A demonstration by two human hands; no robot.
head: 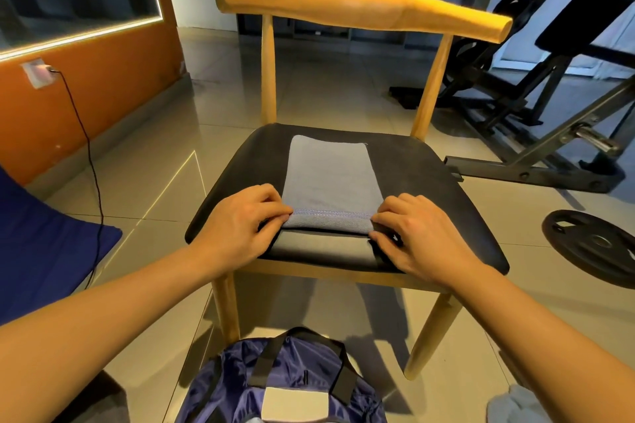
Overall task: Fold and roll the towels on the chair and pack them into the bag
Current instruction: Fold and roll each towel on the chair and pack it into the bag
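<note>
Towel [326, 175], folded to a narrow strip, lies lengthwise on the chair seat [429, 189], near edge turned over to start the roll. Left hand [237, 220] and right hand [415, 233] each pinch one end, grip narrow, likely keeping it even; bag [285, 385] sits below.

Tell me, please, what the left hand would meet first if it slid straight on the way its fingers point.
The grey towel, whose rolled near edge the left hand pinches; beyond it, probably the right hand.
</note>
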